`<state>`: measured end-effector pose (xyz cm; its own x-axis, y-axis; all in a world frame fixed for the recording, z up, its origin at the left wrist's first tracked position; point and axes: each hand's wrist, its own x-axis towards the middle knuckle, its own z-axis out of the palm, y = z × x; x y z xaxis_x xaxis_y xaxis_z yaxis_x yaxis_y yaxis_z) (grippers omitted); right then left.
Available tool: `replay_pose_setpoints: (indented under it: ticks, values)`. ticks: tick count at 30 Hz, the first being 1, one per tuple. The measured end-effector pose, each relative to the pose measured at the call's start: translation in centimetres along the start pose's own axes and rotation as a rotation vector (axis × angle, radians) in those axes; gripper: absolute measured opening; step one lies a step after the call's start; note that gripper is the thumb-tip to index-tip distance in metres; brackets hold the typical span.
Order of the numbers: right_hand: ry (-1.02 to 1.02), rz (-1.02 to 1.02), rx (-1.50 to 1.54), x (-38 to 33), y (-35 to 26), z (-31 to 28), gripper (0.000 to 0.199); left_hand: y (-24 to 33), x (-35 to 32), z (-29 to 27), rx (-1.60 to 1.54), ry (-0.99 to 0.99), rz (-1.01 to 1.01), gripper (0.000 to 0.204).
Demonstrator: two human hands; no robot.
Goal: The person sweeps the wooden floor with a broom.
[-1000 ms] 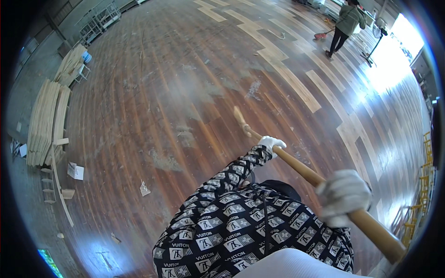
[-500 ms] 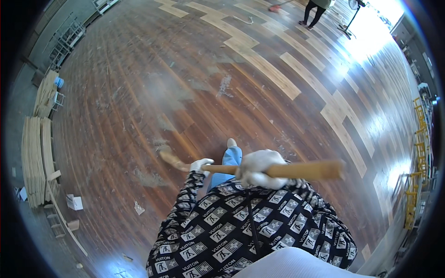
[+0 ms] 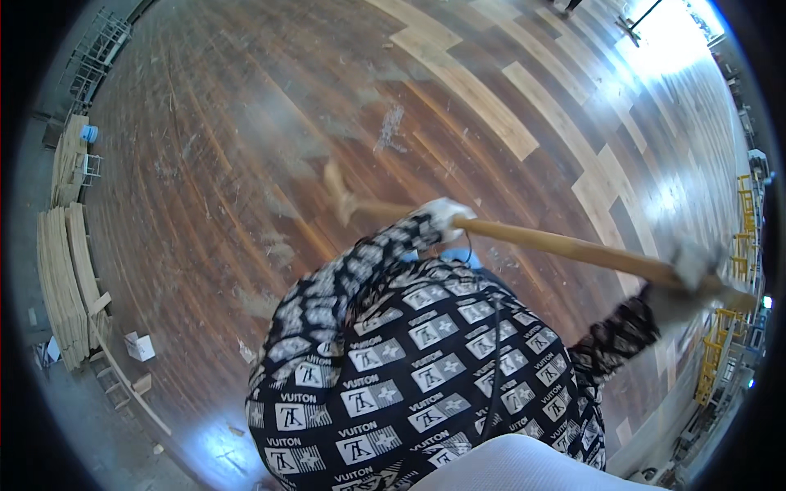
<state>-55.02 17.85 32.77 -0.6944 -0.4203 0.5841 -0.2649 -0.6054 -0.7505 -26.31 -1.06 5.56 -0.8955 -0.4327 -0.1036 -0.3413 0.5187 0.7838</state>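
Observation:
A long wooden-handled broom slants across in front of me, its tan head blurred over the brown floorboards to the left. My left hand, in a white glove, is closed around the handle nearer the head. Farther out to the right, near the handle's upper end, my right hand grips it too; its glove is smeared by motion. Both arms wear black sleeves with a white pattern. Parts of blue trouser legs show beyond the jacket front.
Dusty debris lies on the wood floor ahead. At the left are stacked planks, a white box and a metal rack. Yellow frames line the right side. Another person's foot shows at the top, near a stand.
Both hands have moved right, with the right hand much farther out and the left forward. The broom's head has swung forward and slightly right. My view has tilted, cutting off most of the other person.

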Motion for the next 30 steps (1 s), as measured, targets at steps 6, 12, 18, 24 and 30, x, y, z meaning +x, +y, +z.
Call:
replay_pose_setpoints:
  ticks: [6, 12, 18, 24, 30]
  values:
    - [-0.101, -0.518, -0.760, 6.1, -7.6, -4.6, 0.041, 7.6, 16.3, 2.3, -0.113, -0.241, 0.244, 0.030]
    - [-0.298, -0.577, -1.022, 11.6, -3.8, -7.0, 0.036, 3.1, 29.6, 7.0, -0.117, -0.332, 0.220, 0.032]
    - [0.067, -0.379, -0.832, 18.8, 11.8, -5.3, 0.028, -4.0, 34.2, 3.3, -0.058, -0.256, 0.109, 0.029]
    - [0.185, 0.259, -0.339, 16.5, 26.4, 4.1, 0.029, -14.2, 28.4, -6.0, 0.261, 0.115, -0.422, 0.042]
    - [0.054, 0.530, -0.329, 22.7, 32.6, 3.4, 0.036, -16.7, 33.2, -9.1, 0.290, 0.360, -0.387, 0.021]
